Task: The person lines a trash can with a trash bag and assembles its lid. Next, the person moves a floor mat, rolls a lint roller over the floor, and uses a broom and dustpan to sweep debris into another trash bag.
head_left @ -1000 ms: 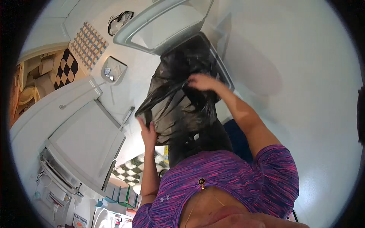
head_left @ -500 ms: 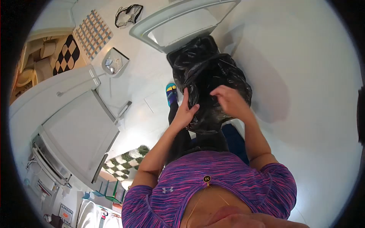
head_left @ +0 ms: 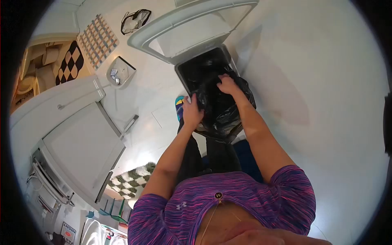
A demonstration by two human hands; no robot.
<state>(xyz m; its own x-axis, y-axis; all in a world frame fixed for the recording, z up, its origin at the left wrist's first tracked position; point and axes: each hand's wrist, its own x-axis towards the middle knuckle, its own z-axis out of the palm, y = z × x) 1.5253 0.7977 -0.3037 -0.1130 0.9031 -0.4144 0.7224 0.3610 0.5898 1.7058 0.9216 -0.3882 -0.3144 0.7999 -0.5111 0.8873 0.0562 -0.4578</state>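
Observation:
A black trash bag [head_left: 222,116] lines a grey trash can [head_left: 182,80], its loose plastic bunched and hanging over the side nearest my body. My left hand [head_left: 192,113] is at the can's left side, fingers bent around the edge of the bag. Farther in, my right hand [head_left: 228,85] has its fingers curled on the bag's plastic toward the right side. The can's light grey frame lid [head_left: 157,49] stands raised at the far side. Folds of plastic partly hide the fingertips of both hands.
A dustpan [head_left: 131,72] with bits of litter lies on the floor at left, near a checked mat [head_left: 98,41] and a black-edged clear pouch [head_left: 136,21]. A white cabinet [head_left: 83,141] stands at left. A green-and-white checkered rug [head_left: 131,179] lies behind it.
Both hands have moved, the right one forward and left, the left one slightly back toward the can's side. The bag's plastic is spread lower, exposing more of the can's far rim and inside.

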